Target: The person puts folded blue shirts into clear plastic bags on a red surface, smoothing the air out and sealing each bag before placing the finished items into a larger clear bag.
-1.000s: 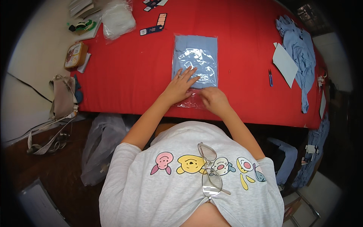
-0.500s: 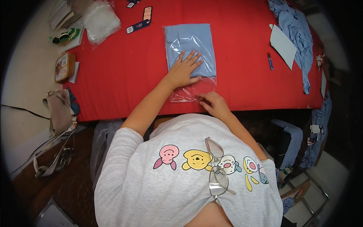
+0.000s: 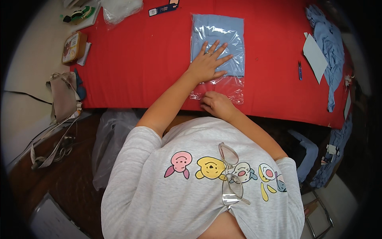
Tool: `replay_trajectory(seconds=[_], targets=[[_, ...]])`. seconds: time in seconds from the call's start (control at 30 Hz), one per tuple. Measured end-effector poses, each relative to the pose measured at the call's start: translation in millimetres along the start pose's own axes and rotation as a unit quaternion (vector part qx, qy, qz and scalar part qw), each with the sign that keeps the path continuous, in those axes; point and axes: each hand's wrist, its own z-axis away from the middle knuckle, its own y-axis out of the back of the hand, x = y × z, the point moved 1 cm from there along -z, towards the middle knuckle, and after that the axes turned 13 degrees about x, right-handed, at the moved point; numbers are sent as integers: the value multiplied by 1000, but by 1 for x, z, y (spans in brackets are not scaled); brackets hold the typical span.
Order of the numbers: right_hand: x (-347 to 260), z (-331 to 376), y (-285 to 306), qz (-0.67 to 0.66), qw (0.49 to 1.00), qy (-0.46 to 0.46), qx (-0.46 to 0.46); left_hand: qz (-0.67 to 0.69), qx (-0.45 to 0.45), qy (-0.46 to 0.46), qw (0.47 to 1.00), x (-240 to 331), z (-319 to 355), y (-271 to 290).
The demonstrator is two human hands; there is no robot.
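A folded light-blue garment (image 3: 234, 47) lies inside a clear plastic bag (image 3: 234, 85) on the red-covered table. My left hand (image 3: 207, 64) rests flat on the bag over the garment, fingers spread, with a ring on one finger. At the bag's near end, where the plastic extends past the cloth, my right hand (image 3: 219, 106) is closed with curled fingers at the edge of the film. Its fingertips are partly hidden, and they seem to pinch the plastic.
Blue clothing (image 3: 333, 51), a white sheet (image 3: 315, 57) and a blue pen (image 3: 300, 71) lie to the right. Dark tags (image 3: 164, 10) and a pile of clear plastic (image 3: 121, 10) are at the back. A yellow-brown box (image 3: 74, 47) and a beige bag (image 3: 63, 97) sit left.
The view has shifted, so the table's things appear farther right and partly higher. Along the bag's near edge my right hand has moved left. My left hand stays spread on the garment.
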Motion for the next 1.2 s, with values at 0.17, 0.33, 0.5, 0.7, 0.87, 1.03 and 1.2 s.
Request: replay_trajectory(seconds=[0.17,0.33,0.5,0.7,0.87,1.03,1.2], targets=[[-8,-13,-7,16,999,-40,33,-7,0,0,1000,1,1,1],[-7,-7,-15,22,999,24,6,-34,-10,-3,999,2,-1,2],[-13,25,17,-26,996,-84,27,-37,-16,1,999,4,0,1],[4,54,43,70,971,-144,176,73,59,58,994,25,37,28],[9,61,35,59,969,-139,197,172,51,187,966,61,118,78],[12,55,35,71,974,-123,176,181,2,225,957,75,148,90],[5,50,41,108,975,-147,129,197,-53,200,958,57,127,88]])
